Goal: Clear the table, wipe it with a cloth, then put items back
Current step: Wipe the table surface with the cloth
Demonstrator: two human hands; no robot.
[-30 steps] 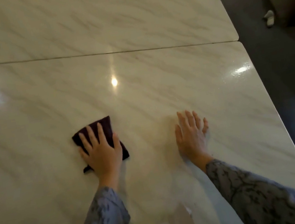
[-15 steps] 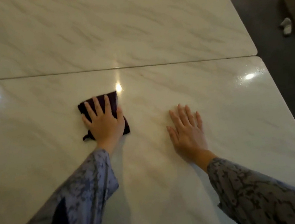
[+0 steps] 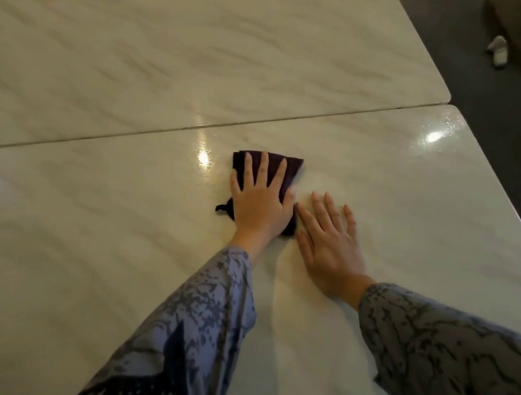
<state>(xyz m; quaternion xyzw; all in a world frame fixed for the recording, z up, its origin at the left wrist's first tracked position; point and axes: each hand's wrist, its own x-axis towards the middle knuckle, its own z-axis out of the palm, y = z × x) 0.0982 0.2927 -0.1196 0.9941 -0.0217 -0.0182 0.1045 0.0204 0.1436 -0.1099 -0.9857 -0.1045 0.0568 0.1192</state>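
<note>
Head view: you are at the wiping step. Left hand presses flat, fingers straight, on the cloth at surface centre. Right hand lies flat at its 5 o'clock. Next: likely sweep toward 3 o'clock.

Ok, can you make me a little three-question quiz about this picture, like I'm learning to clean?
1. True or false: the left hand presses flat on the dark cloth.
2. What does the right hand rest on? A) the cloth B) the bare table C) a chair
3. Fill in: the cloth lies just on the near side of the ___ between the two tabletops.

Key: 1 true; 2 B; 3 seam.
</note>
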